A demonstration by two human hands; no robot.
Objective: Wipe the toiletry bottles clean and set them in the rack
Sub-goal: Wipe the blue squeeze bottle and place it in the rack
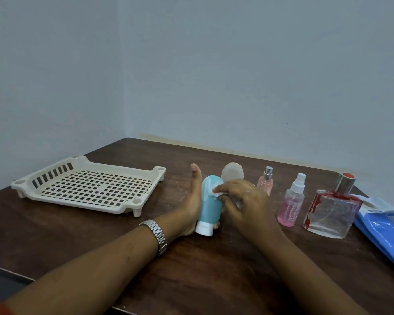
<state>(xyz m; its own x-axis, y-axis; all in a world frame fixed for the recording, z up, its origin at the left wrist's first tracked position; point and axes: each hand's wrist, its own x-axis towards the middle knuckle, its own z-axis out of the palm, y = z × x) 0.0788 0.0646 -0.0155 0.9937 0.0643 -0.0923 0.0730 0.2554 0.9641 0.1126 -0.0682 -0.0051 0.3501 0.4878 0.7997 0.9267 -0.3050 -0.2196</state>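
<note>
One tube [210, 202], one wipe [216, 194], rack [135, 201] apart

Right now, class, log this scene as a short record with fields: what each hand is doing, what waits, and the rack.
Left hand: holds teal squeeze tube with white cap, cap down
Right hand: pinches white wipe against the tube
Waiting on dark wooden table: beige tube, small pink spray bottle, clear spray bottle of pink liquid, square glass bottle with red stains
Cream perforated plastic rack: left of the hands, no bottles in it
</note>
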